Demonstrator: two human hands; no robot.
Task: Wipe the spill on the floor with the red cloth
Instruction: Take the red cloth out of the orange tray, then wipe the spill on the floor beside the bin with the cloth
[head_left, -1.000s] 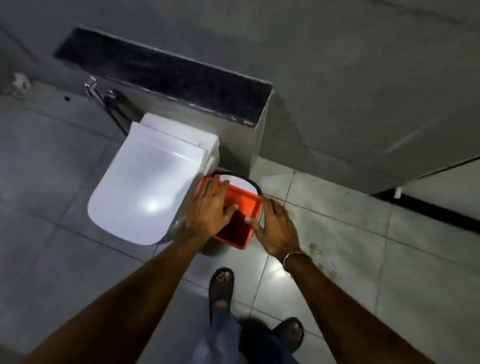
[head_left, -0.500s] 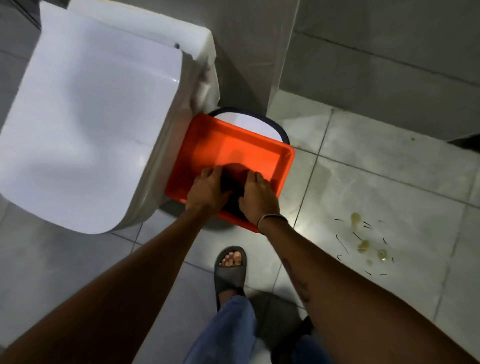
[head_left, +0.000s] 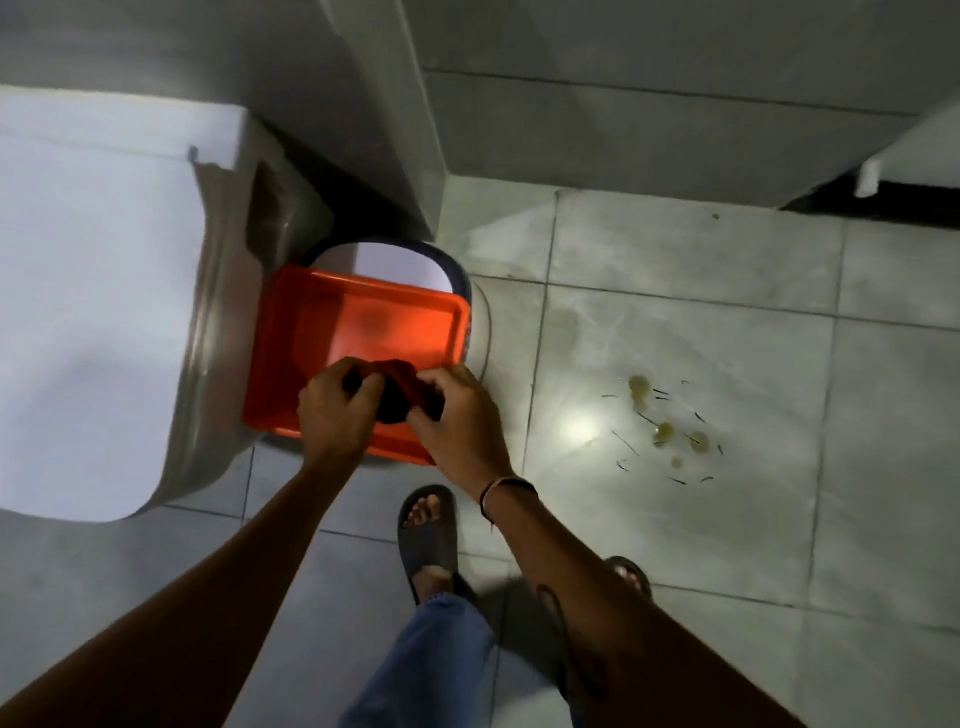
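Note:
A dark red cloth is bunched up over the near edge of an orange tray. My left hand grips the cloth's left side and my right hand grips its right side. The spill is a scatter of yellowish drops and thin dark strands on the pale floor tiles, well to the right of both hands.
The orange tray rests on a white bin with a dark rim, wedged beside a white toilet on the left. A grey wall corner stands behind. My feet in dark sandals are on the tiles below.
The view has dropped closer to the tray. My hands went from lying flat in the tray to gathering the cloth into a bunch and lifting it at the tray's near edge.

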